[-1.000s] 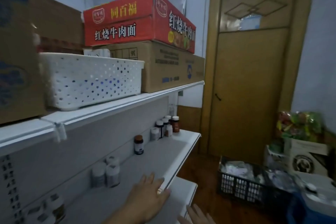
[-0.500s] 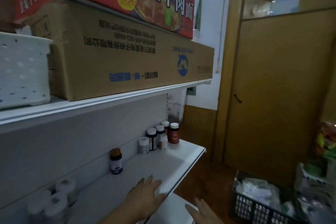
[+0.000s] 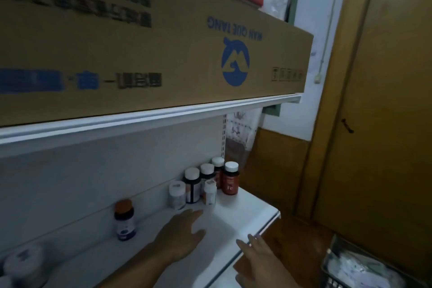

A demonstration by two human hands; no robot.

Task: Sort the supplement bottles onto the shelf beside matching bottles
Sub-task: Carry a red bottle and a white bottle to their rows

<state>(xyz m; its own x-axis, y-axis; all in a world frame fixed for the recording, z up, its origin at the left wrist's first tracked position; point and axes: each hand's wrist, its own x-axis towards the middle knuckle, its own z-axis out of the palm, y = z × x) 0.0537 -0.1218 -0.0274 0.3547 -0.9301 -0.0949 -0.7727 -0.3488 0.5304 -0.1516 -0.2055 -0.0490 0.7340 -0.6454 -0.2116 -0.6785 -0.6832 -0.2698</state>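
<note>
Flat left hand on smooth white shelf.

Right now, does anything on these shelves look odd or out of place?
Yes: the cardboard box on the upper shelf lies upside down, its print and logo inverted. The orange-capped bottle stands alone, apart from the bottle cluster.

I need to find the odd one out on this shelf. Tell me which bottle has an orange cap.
The dark bottle standing alone by the back wall, left of the left hand. The clustered bottles further right all have white caps.
</note>
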